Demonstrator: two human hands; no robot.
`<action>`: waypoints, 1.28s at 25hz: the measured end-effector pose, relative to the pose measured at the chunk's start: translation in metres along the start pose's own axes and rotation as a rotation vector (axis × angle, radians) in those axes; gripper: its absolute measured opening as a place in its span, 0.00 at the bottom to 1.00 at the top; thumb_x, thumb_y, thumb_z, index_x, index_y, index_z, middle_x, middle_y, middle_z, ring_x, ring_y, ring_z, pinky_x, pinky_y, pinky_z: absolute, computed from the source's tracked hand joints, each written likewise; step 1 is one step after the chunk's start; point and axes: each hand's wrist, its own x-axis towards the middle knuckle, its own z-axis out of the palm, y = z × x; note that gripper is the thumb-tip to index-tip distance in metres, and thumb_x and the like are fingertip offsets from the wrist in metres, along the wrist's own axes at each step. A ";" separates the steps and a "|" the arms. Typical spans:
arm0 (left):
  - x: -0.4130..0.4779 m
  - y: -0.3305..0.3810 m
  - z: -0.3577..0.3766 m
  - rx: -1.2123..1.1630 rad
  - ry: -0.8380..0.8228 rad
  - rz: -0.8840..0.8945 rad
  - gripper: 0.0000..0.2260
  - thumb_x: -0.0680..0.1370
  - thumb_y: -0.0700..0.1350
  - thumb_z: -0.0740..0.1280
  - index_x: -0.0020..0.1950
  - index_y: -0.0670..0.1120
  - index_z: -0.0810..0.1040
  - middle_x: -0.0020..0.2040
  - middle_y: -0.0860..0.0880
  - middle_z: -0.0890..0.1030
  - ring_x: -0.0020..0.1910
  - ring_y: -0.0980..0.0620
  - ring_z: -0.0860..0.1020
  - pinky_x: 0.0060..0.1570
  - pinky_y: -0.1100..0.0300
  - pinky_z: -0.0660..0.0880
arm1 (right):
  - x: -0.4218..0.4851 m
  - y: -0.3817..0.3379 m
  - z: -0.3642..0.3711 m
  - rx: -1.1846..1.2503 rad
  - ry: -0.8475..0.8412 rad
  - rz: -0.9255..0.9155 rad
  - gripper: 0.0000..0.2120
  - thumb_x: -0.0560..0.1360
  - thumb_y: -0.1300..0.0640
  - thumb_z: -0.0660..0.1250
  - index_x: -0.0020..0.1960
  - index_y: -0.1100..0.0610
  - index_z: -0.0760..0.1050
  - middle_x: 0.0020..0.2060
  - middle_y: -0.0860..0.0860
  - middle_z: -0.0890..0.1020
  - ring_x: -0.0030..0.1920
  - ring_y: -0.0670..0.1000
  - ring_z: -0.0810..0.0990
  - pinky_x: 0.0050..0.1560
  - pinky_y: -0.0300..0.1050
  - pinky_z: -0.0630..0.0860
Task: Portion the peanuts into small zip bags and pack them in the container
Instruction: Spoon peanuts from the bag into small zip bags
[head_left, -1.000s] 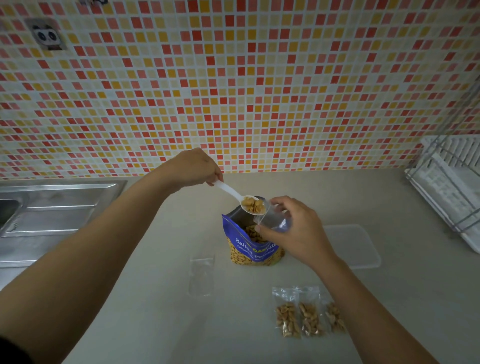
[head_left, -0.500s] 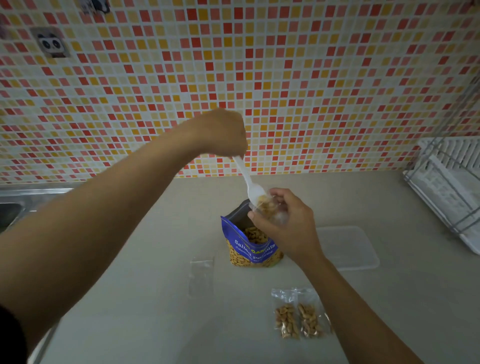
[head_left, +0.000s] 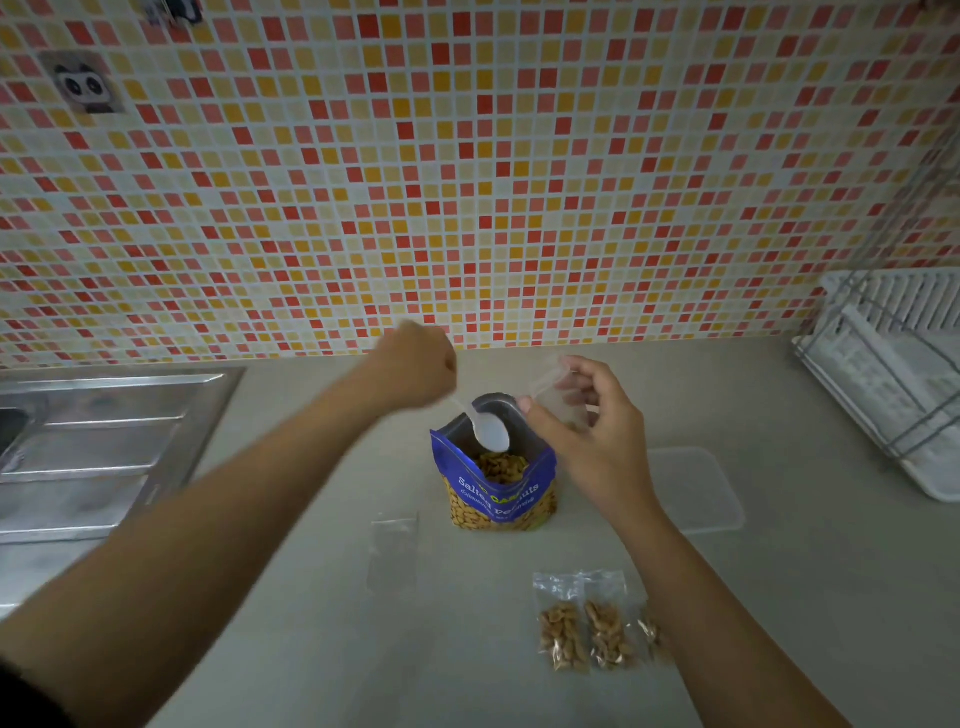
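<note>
A blue peanut bag (head_left: 493, 493) stands open on the counter, peanuts showing inside. My left hand (head_left: 415, 369) grips a white plastic spoon (head_left: 488, 428) whose empty bowl hangs inside the bag's mouth. My right hand (head_left: 582, 431) pinches a small clear zip bag (head_left: 558, 395) just right of the bag's opening. Three filled zip bags (head_left: 587, 629) lie in a row in front, the rightmost partly hidden by my right forearm. An empty zip bag (head_left: 394, 551) lies flat to the left. The clear container (head_left: 696, 488) sits to the right of the peanut bag.
A steel sink drainboard (head_left: 104, 447) fills the left side. A white dish rack (head_left: 893, 379) with wire frame stands at the right edge. The tiled wall rises right behind the counter.
The spoon tipped its peanuts into the small zip bag, then dropped empty into the peanut bag's mouth. My left hand came down and left; my right hand kept holding the zip bag.
</note>
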 end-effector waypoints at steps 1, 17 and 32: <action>-0.012 0.017 0.003 0.036 0.039 0.033 0.11 0.76 0.43 0.62 0.54 0.42 0.80 0.51 0.45 0.80 0.49 0.47 0.77 0.48 0.56 0.75 | 0.000 0.002 -0.002 0.010 0.002 0.003 0.22 0.66 0.51 0.76 0.57 0.47 0.72 0.46 0.39 0.77 0.48 0.39 0.75 0.43 0.25 0.69; 0.010 0.055 0.054 -0.304 -0.089 -0.162 0.07 0.77 0.44 0.60 0.41 0.42 0.71 0.31 0.49 0.71 0.36 0.50 0.75 0.36 0.61 0.72 | 0.000 0.022 -0.013 -0.023 -0.026 0.017 0.24 0.64 0.50 0.76 0.58 0.48 0.73 0.46 0.39 0.76 0.47 0.39 0.73 0.43 0.26 0.70; -0.005 0.002 0.036 -0.623 -0.035 -0.221 0.12 0.76 0.39 0.62 0.54 0.40 0.82 0.54 0.43 0.82 0.50 0.49 0.79 0.53 0.55 0.76 | -0.004 0.023 -0.011 -0.104 -0.073 -0.003 0.22 0.67 0.52 0.76 0.58 0.50 0.74 0.46 0.40 0.77 0.47 0.37 0.73 0.44 0.25 0.69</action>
